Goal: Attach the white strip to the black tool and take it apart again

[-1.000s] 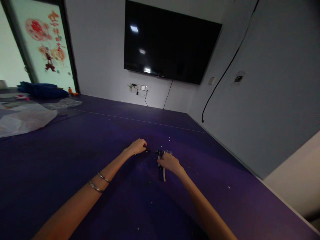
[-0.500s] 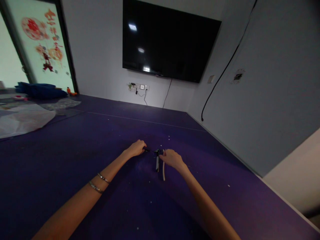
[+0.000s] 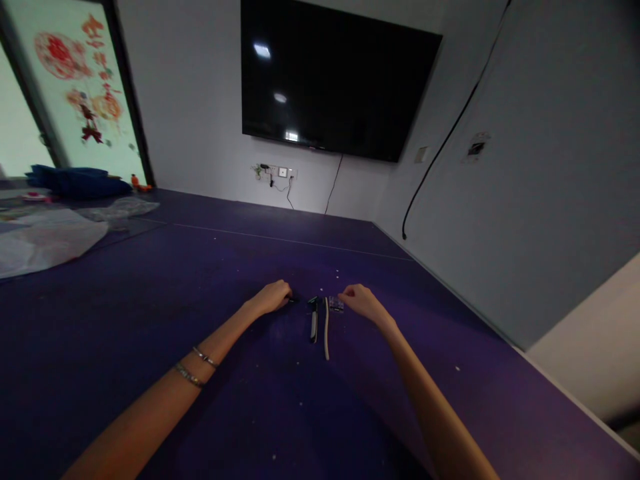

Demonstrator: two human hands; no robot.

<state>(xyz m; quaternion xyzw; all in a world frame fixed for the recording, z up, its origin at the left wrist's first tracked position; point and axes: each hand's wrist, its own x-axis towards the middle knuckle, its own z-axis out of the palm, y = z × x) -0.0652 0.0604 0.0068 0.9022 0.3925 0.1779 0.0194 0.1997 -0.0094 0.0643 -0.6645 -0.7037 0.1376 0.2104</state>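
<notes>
Purple surface (image 3: 225,393), small items grouped around its middle, well short of the far edge under the TV (image 3: 340,80) and well in from the right edge along the grey wall (image 3: 540,147). Left hand (image 3: 273,297): fingers drawn in, looks like a pinch on a small dark item (image 3: 293,300); what it is, too small to tell. Right hand (image 3: 364,303): thumb and finger narrow, tips at the right side of a clear packet (image 3: 337,305); gripping, touching or just above, can't tell. Between the hands, left to right: razor-like tool (image 3: 314,323), dark head towards the far edge, pale handle towards the near edge; then a thin off-white strip (image 3: 327,337), slightly bent, lying roughly parallel and apart; then the packet, just beside the strip's far end.

Step in hand, my read: handling and placing small items side by side. A next move here would call for fine fingertip pinches, since the packet looks flat and thin, and care not to nudge the strip next to it.
</notes>
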